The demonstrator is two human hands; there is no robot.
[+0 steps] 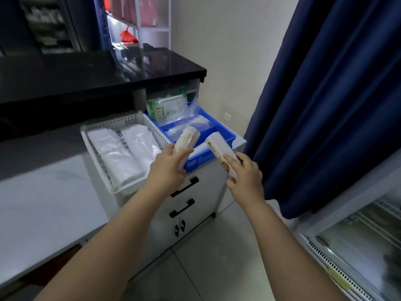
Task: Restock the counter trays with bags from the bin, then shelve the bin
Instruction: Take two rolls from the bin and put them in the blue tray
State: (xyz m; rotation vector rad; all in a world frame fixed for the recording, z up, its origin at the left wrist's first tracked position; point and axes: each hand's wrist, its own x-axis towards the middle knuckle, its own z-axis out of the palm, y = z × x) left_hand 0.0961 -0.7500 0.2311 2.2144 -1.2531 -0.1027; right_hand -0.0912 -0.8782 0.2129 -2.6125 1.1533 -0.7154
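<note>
My left hand [168, 168] grips a rolled pack of bags [186, 140] in clear wrap, held over the front left corner of the blue tray [225, 132]. My right hand [246, 174] holds a second, flatter white pack of bags with brown print [219, 148] above the tray's front right edge. The blue tray sits on a grey cabinet and holds clear plastic bags in divided compartments. Left of it stands a white perforated tray [86, 135] filled with folded white bags [128, 151]. No bin is in sight.
A black counter top [97, 77] overhangs behind the trays. A green-and-white pack [167, 106] stands at the blue tray's back. The cabinet's drawers [184, 187] face me. Dark blue curtain [325, 94] hangs at right; a glass-topped freezer [358, 235] sits at lower right.
</note>
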